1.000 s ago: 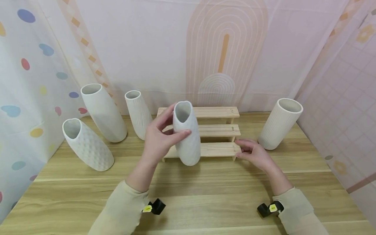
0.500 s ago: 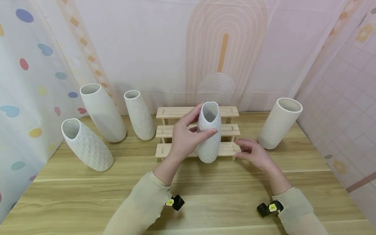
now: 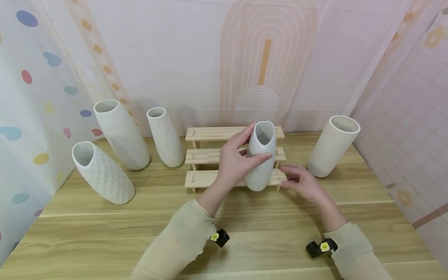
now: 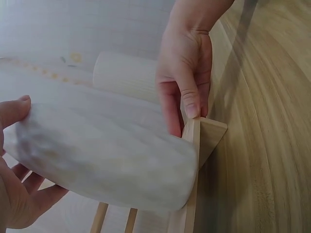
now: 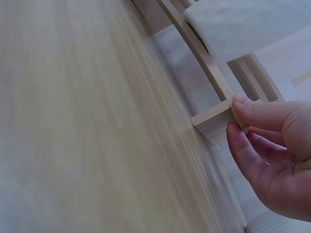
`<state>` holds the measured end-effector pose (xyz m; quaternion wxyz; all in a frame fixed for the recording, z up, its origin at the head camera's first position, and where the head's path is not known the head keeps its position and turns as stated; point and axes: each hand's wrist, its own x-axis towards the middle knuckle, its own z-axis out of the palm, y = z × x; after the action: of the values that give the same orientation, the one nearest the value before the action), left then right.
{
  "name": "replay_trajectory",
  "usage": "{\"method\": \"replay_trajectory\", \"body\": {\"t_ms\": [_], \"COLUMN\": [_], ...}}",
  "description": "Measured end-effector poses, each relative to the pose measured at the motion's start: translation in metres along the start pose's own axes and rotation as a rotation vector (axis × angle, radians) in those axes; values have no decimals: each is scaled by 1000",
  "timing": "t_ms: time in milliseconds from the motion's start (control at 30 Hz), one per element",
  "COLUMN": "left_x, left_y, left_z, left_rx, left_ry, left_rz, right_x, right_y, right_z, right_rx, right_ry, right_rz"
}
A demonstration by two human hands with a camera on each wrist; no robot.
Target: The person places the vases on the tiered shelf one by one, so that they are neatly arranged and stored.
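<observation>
Forward, left hand [image 3: 236, 157] around white vase [image 3: 263, 173], thumb across its front.

Held vase [image 3: 261, 170]: white, faint relief. Near-left vase [image 3: 107, 177]: white, dimpled. Far-left vase [image 3: 123, 134]: plain white. Vase to its right [image 3: 166, 140]: white, wavy grooves. Right-hand vase [image 3: 330, 151]: off-white, fine ribs. Stepped rack [image 3: 204, 178]: pale wood grain. Tabletop [image 3: 266, 249]: yellow-brown, streaked. Left curtain [image 3: 21, 103]: white, multicoloured spots.

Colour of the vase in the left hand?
The held vase is white, clearest in the head view.
</observation>
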<state>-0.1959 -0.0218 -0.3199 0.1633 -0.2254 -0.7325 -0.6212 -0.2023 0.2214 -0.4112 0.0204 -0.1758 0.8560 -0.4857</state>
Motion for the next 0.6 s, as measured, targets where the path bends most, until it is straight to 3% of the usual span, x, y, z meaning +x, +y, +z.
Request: {"method": "replay_trajectory", "body": {"t_ms": [600], "left_x": [6], "left_y": [-7], "left_z": [10], "left_rx": [1], "left_ry": [12], "left_rz": [31], "right_x": [0], "right_y": [0], "right_z": [-1], "right_rx": [-7], "right_ry": [0], "right_rz": [3]}}
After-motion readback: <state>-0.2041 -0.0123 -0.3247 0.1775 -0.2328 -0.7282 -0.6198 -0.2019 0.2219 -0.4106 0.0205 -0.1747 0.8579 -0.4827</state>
